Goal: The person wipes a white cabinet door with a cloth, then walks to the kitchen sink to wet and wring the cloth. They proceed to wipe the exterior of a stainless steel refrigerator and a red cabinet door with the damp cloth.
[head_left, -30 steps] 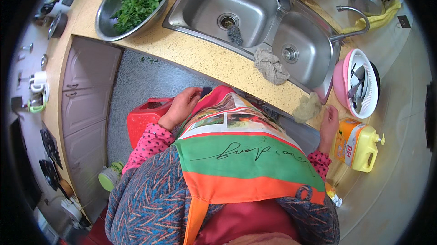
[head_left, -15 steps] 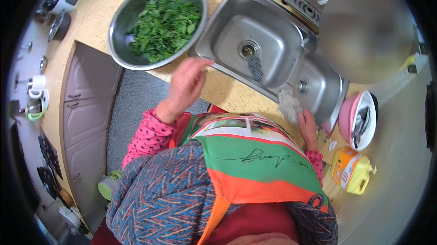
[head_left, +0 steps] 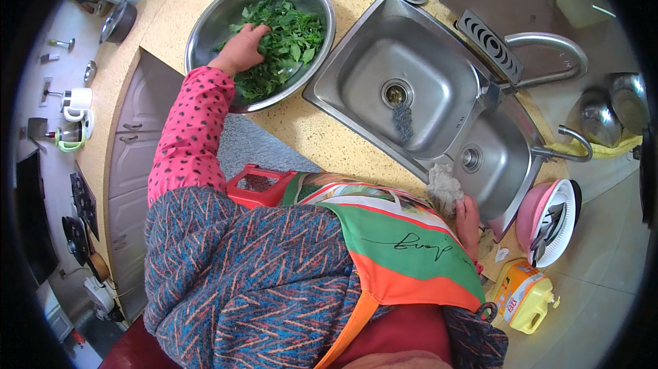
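Observation:
A large steel bowl (head_left: 199,29) of loose leafy greens (head_left: 298,36) stands on the counter, left of the sink. My left hand (head_left: 243,50) reaches over its near left rim onto the greens. The back of this hand faces up; its fingertips are hidden, so a grip cannot be made out. My right hand (head_left: 467,221) rests at the near edge of the small sink basin, fingers stretched and together. Touching or just beside its fingertips lies a crumpled greyish cloth (head_left: 444,187) on the sink rim.
The double steel sink (head_left: 356,46) holds a dark mesh scrubber (head_left: 402,123) beside the large basin's drain. Two taps (head_left: 572,60) rise behind it. To the right stand pink and white nested basins (head_left: 531,215) with utensils and a yellow jug (head_left: 531,304). A red plastic seat (head_left: 257,182) is near my waist.
My left hand has gone from above the counter's front edge up and left into the bowl. The view has shifted, uncovering the taps. My right hand stays by the cloth.

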{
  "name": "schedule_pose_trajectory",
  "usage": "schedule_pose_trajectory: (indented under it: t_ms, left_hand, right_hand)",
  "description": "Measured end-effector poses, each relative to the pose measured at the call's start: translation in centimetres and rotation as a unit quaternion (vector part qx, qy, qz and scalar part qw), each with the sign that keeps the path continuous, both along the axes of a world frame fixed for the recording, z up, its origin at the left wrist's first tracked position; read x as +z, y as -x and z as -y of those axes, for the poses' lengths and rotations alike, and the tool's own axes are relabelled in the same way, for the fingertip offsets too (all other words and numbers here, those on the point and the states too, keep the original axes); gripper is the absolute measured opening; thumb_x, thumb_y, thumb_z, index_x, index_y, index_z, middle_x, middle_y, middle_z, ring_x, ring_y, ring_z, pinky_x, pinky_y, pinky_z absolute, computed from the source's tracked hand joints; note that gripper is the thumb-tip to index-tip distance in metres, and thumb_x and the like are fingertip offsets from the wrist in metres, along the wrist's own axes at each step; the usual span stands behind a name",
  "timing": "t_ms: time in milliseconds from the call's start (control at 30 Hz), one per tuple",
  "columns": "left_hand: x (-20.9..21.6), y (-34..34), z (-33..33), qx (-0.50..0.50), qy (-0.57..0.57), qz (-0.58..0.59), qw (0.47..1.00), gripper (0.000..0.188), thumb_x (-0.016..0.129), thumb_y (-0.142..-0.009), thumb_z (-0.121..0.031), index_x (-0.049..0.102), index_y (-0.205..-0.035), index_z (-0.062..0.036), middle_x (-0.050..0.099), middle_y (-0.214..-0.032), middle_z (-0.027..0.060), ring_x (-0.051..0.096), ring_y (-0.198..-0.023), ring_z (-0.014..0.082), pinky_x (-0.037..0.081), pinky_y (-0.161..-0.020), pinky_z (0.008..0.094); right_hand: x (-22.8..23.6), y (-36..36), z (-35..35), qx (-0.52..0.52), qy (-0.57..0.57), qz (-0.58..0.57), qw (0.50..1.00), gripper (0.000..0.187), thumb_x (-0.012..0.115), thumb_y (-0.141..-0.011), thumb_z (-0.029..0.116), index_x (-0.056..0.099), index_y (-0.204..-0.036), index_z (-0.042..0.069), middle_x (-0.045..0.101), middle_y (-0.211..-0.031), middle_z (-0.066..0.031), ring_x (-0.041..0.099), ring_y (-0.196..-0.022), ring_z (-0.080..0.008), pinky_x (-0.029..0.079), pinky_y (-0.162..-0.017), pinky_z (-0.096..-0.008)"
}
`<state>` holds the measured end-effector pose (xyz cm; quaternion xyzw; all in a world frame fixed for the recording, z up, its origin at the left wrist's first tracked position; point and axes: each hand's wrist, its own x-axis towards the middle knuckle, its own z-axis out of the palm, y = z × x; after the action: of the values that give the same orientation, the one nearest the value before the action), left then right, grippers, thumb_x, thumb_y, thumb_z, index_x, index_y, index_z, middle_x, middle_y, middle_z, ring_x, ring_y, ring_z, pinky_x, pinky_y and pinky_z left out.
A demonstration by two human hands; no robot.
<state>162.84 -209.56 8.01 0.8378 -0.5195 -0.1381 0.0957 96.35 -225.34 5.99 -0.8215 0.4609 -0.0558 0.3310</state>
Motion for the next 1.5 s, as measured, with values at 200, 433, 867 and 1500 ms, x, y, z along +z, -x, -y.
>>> schedule_pose_trajectory:
  t_ms: [200, 433, 867, 1500]
  left_hand:
    - [5.3, -3.1, -1.7, 0.087, 0.093, -0.135, 0.983, 0.056, 0.063, -0.073, -0.002, 0.054, -0.128, -0.0108, 0.065, -0.108, 0.014, 0.062, -0.1, 0.0249, 0.049, -0.088, 0.0332]
    - [5.7, -4.7, -3.2, 0.031, 0.066, -0.039, 0.997, 0.083, 0.079, -0.075, -0.02, 0.038, -0.147, -0.0185, 0.04, -0.142, 0.0252, 0.044, -0.129, 0.0368, 0.04, -0.105, 0.0411]
    - [9.6, 16.5, 3.3, -0.16, 0.266, -0.122, 0.943, 0.048, 0.066, -0.087, -0.006, 0.054, -0.133, -0.0087, 0.058, -0.128, 0.0127, 0.055, -0.12, 0.0278, 0.044, -0.099, 0.0355]
    - [4.8, 32.9, 16.3, -0.331, -0.033, -0.506, 0.796, 0.085, 0.075, -0.08, -0.05, 0.043, -0.138, 0.0038, 0.056, -0.131, 0.0135, 0.052, -0.119, 0.0225, 0.042, -0.101, 0.0365]
  right_hand:
    - [0.3, 0.0, 0.4, 0.008, -0.019, -0.018, 1.0, 0.024, 0.05, -0.094, 0.018, 0.058, -0.107, 0.0, 0.059, -0.102, -0.0214, 0.054, -0.098, -0.0414, 0.042, -0.086, -0.0459]
    - [1.2, 0.0, 0.6, -0.015, -0.013, -0.023, 1.0, 0.022, 0.055, -0.093, 0.018, 0.058, -0.103, -0.002, 0.06, -0.096, -0.0201, 0.056, -0.09, -0.0377, 0.044, -0.082, -0.0426]
    - [8.9, -4.1, 2.5, -0.259, -0.268, 0.484, 0.792, 0.019, 0.051, -0.101, 0.012, 0.058, -0.116, 0.004, 0.064, -0.11, -0.0025, 0.06, -0.102, -0.0162, 0.046, -0.092, -0.0313]
    - [16.1, -10.9, 4.2, -0.088, -0.33, 0.655, 0.675, 0.035, 0.045, -0.103, 0.016, 0.045, -0.136, 0.004, 0.055, -0.135, -0.0108, 0.051, -0.127, -0.0253, 0.038, -0.11, -0.0436]
